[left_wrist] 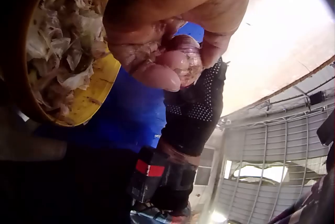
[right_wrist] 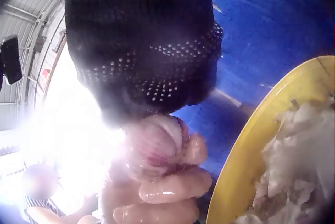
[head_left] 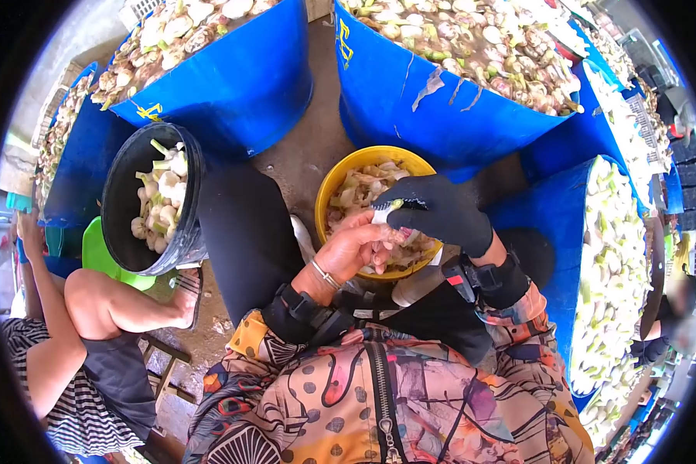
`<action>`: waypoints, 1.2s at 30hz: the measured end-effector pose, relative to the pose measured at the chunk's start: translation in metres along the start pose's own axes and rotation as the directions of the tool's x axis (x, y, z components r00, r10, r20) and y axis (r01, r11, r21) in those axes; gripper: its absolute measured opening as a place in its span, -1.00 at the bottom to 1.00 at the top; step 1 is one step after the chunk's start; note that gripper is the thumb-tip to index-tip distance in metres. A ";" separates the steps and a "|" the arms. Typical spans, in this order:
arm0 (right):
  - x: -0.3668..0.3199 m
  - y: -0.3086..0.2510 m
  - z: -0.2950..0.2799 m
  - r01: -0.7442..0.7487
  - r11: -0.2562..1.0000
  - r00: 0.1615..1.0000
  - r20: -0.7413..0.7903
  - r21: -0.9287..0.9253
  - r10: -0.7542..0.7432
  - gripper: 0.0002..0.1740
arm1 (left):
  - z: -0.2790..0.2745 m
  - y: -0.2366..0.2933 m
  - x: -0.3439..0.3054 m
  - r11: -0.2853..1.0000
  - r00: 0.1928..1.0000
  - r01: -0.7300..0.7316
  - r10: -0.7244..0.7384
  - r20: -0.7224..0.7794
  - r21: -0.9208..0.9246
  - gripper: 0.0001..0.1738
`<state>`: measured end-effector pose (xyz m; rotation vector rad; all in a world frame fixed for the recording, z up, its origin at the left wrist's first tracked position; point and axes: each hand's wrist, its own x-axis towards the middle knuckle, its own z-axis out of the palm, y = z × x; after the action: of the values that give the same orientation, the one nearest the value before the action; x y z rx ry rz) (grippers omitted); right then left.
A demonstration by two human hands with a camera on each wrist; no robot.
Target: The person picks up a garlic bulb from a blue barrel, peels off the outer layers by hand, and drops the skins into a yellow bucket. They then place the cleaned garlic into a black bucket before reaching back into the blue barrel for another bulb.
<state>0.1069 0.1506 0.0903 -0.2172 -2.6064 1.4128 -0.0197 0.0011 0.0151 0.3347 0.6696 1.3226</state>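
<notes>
The bare left hand (head_left: 353, 249) grips a purple-white garlic bulb (left_wrist: 187, 56), its wet fingers (left_wrist: 157, 75) curled round it. Against the same bulb (right_wrist: 156, 143) is the right hand (head_left: 439, 210), in a black glove with white dots; its fingers are bent at the bulb's top in the right wrist view. Both hands are over a yellow bucket (head_left: 325, 185) of papery garlic skins. Whether the glove holds a tool is hidden.
Blue barrels (head_left: 441, 116) full of garlic stand ahead and at the right. A black bucket (head_left: 116, 224) with trimmed bulbs is beside the left knee. Another person's bare leg (head_left: 131, 298) and a green basin (head_left: 104, 259) are at the left.
</notes>
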 end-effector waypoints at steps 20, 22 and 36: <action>-0.015 0.004 0.009 -0.190 0.914 0.931 -0.231 0.358 0.284 -0.79 | 0.006 -0.011 0.007 0.967 0.981 -0.184 0.170 -0.092 -0.179 -0.62; -0.015 0.009 0.012 -0.106 0.952 0.940 -0.285 0.286 0.190 -0.80 | 0.012 -0.009 0.006 0.947 0.965 -0.219 0.174 -0.198 -0.237 -0.66; -0.015 0.018 0.026 -0.092 0.937 0.913 -0.346 0.337 0.214 -0.81 | 0.007 -0.015 0.009 0.972 0.966 -0.227 0.218 -0.142 -0.052 -0.73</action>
<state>0.1169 0.1360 0.0606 -0.5995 -2.0591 1.6246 -0.0027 0.0076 0.0095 0.2722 0.7137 1.5905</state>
